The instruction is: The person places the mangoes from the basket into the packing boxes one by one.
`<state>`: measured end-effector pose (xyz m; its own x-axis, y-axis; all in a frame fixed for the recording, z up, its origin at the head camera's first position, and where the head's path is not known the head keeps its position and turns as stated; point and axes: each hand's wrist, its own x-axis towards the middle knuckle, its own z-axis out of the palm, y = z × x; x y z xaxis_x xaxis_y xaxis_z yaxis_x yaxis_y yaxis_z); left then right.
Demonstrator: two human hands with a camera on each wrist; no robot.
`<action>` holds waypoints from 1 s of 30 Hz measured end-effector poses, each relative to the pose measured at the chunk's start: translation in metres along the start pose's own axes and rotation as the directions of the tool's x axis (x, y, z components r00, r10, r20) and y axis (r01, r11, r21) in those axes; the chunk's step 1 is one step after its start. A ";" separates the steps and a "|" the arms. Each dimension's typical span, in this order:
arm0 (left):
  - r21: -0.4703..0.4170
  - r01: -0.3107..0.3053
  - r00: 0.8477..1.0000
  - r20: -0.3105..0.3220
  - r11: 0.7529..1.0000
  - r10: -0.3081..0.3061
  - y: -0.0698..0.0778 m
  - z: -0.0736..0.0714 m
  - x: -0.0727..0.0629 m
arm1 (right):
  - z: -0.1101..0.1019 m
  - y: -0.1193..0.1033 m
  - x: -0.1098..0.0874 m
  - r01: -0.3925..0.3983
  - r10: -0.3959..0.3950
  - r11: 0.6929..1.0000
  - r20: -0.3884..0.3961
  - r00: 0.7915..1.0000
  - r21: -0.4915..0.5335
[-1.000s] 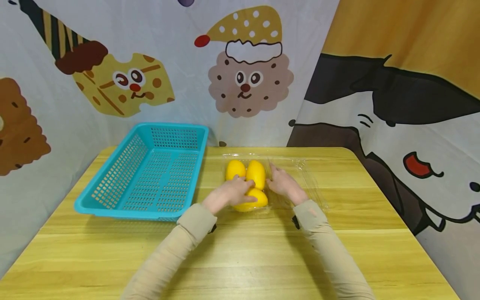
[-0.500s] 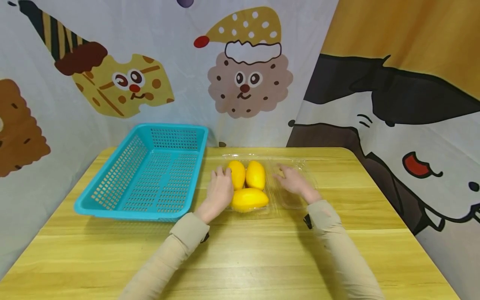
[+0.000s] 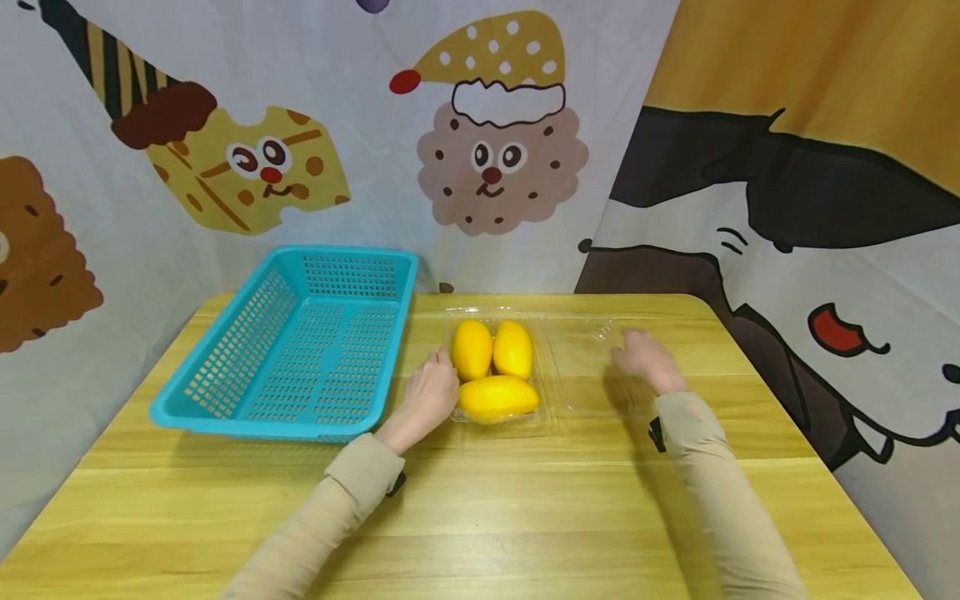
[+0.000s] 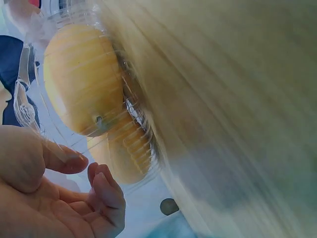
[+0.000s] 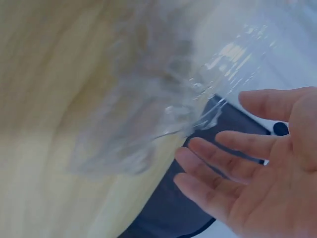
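Three yellow mangoes lie in the left half of a clear plastic clamshell box. Its transparent lid is folded out flat to the right on the table. My left hand is at the box's left side; in the left wrist view, thumb and fingertips pinch at the rim beside a mango. Over the lid's right edge hovers my right hand. In the right wrist view its fingers are spread and hold nothing, with the lid just beyond them.
A blue plastic basket with slotted walls stands to the left, with nothing in it. Both the basket and the box rest on a wooden table. A cartoon-printed cloth hangs behind the table's back edge.
My left hand has left the mangoes and moved to the box's left edge. My right hand has moved right across the lid to its outer edge. The mangoes now lie uncovered by my hands.
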<state>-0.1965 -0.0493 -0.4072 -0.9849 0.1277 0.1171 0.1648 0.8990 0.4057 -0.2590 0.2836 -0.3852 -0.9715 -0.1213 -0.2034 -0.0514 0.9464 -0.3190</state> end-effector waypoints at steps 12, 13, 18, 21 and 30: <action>-0.018 -0.011 0.998 0.068 1.000 0.012 -0.002 0.001 -0.001 | -0.002 0.021 0.001 -0.011 0.009 0.999 0.064 0.998 0.032; -0.018 -0.017 0.997 0.069 1.000 0.019 -0.002 0.001 -0.001 | -0.004 0.022 0.001 -0.005 0.003 0.999 0.065 0.998 0.036; -0.036 -0.045 0.997 0.067 0.998 0.048 -0.002 0.002 0.000 | -0.021 0.021 -0.004 0.028 -0.032 0.997 0.046 0.998 0.068; -0.041 -0.063 0.996 0.062 0.997 0.065 -0.003 0.002 0.000 | -0.035 0.016 -0.010 0.049 -0.051 0.993 0.014 0.999 0.104; -0.092 -0.036 0.993 0.107 0.995 0.046 -0.001 0.004 0.003 | -0.081 -0.016 -0.038 0.074 -0.074 0.997 -0.014 0.997 0.021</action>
<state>-0.1997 -0.0475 -0.4111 -0.9763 0.2132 0.0382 0.2048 0.8513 0.4830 -0.2403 0.2976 -0.2974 -0.9681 -0.1871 -0.1666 -0.1186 0.9280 -0.3531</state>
